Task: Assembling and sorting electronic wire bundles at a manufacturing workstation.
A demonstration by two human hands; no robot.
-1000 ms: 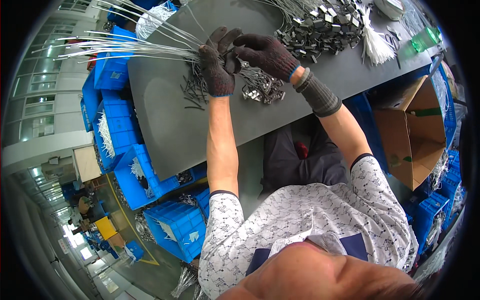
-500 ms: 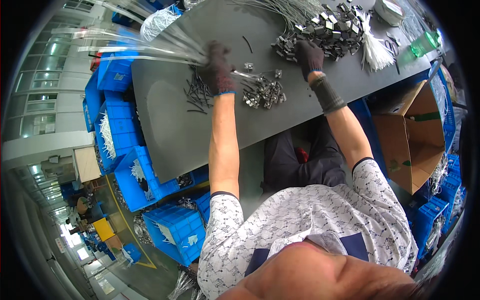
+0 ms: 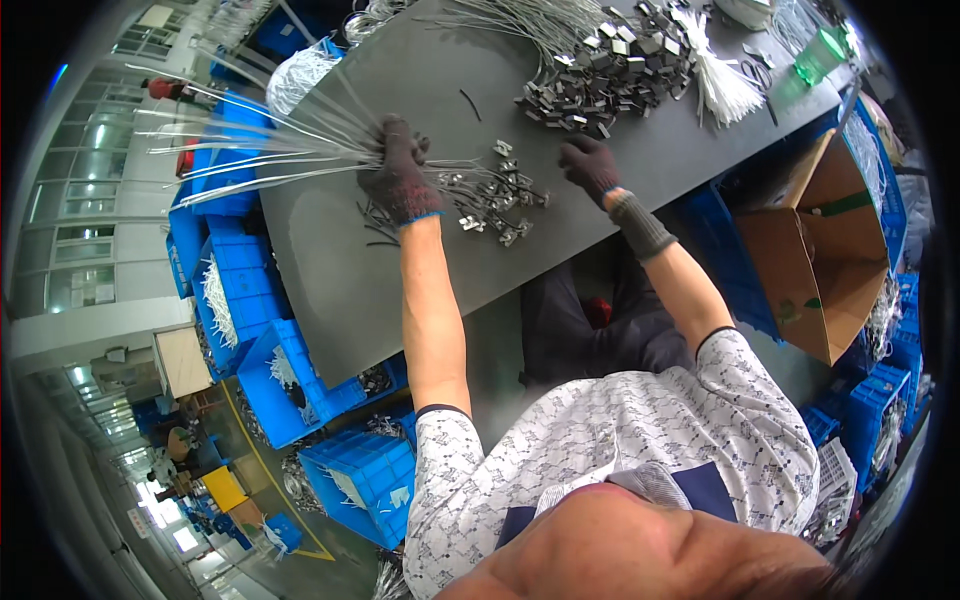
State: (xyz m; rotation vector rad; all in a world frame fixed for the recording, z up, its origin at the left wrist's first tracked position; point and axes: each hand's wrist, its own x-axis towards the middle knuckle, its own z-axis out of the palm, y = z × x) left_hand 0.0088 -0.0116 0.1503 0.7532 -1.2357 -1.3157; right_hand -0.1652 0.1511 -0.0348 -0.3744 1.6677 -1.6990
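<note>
My left hand, in a dark knitted glove, is closed around a bundle of thin silvery strands. The strands fan out to the left past the table edge, and their short ends stick out to the right of the fist. Just right of it lies a loose pile of small metal clips. My gloved right hand hovers over the table with curled fingers; whatever they may hold is hidden. Beyond it is a heap of small black and silver blocks.
Blue crates line the table's left side. An open cardboard box stands at the right. On the far right of the dark table are white strips, scissors and a green bottle. Short black pieces lie below my left hand.
My right hand has come away from the block heap, toward me. The left hand still grips the strands and has shifted slightly left; the strands swing. The whole view has shifted a little.
</note>
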